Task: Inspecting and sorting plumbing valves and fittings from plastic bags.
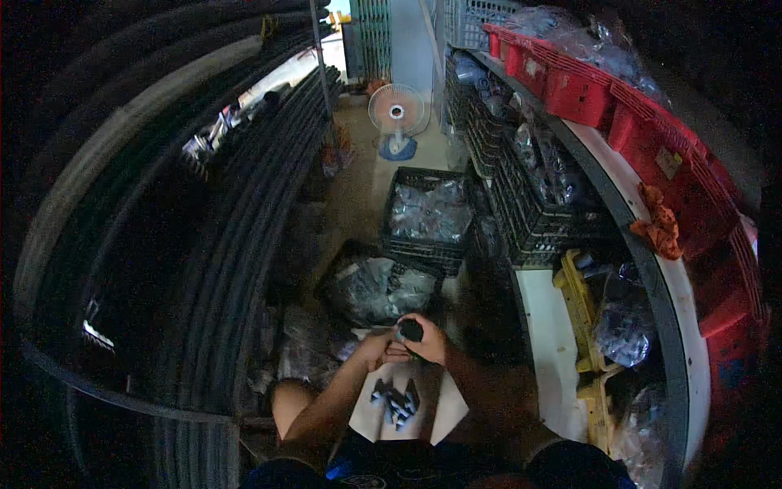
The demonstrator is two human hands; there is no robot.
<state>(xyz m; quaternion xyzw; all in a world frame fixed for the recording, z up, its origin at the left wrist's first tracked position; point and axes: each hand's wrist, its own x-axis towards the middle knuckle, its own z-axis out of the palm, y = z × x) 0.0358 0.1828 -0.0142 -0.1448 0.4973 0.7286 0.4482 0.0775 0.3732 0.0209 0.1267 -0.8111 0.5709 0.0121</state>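
My right hand (428, 345) is closed around a small dark round piece (411, 330) with a greyish side. My left hand (379, 349) meets it from the left, fingers curled under the piece; what those fingers grip is too small to make out. Below both hands, between my forearms, a pale flat board (440, 411) bears several small pieces (395, 401) in dark and light blue-grey.
Black crates of bagged items (428, 208) (379, 285) stand ahead, with a fan (397, 114) beyond. Long dark bundled lengths (244, 204) fill the left racks. On the right are stacked black crates (529, 228), red crates (578, 94), orange cloth (660, 224) and yellow crates (580, 310).
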